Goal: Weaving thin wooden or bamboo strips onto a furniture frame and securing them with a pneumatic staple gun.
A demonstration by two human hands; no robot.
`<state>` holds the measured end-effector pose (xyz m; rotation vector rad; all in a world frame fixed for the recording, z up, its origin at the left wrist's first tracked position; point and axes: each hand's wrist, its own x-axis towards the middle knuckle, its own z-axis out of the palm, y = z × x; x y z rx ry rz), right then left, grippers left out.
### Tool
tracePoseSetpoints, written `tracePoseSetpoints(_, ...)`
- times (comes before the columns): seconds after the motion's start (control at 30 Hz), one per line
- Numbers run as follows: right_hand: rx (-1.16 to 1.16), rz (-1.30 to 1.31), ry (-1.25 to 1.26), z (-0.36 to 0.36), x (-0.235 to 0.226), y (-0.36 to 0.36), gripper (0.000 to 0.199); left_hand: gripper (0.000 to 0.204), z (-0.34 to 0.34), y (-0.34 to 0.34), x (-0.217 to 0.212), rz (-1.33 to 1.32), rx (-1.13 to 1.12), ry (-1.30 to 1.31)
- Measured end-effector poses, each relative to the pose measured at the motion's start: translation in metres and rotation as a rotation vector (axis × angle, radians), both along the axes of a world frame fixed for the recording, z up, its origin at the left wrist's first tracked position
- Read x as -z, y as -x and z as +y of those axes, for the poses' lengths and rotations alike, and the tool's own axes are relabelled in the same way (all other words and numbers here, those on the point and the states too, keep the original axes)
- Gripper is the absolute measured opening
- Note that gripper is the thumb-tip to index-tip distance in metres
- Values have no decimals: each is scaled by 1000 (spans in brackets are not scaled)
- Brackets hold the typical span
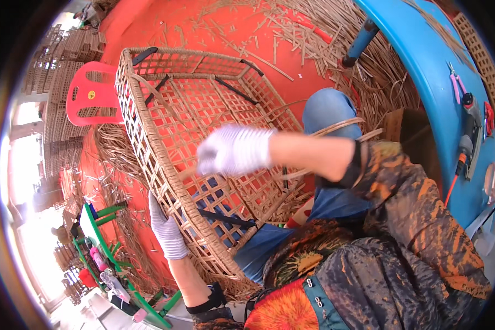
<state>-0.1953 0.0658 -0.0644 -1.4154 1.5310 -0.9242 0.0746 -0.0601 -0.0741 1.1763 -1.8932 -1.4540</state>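
Left hand (168, 236) against basket (153, 144), closure hidden; right hand (234, 151) curled, blurred, hold unclear; best brace firmly, draw cane (187, 174) evenly.

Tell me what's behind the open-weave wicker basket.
Through the wicker basket, red floor and blue jeans show. A red plastic chair's backrest appears past its left side; the chair's lower part is hidden.

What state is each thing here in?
Basket: woven lattice, floor showing through.
Left hand: gloved, against the basket's outer side.
Right hand: gloved, curled, blurred; grip unclear.
Power tool: lying on the table, cord attached.
Pliers: lying there too.
Red chair: partly hidden behind the basket.
Strips: scattered.
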Motion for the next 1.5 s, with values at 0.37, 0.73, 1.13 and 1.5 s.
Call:
tracePoseSetpoints(0.37, 1153, 681, -633, 258, 113, 243, 39, 59, 0, -1, 4, 16, -13, -127)
tracePoseSetpoints(0.73, 62, 211, 109, -7, -1, 39, 37, 59, 2, 3, -1, 40, -33, -127)
tracePoseSetpoints(1.13, 305, 155, 246, -72, 27, -50, 23, 73, -3, -1, 1, 16, -97, -176)
tracePoseSetpoints(1.5, 215, -167, 176, 16, 13, 64, 27, 61, -4, -8, 5, -66, -65, -97)
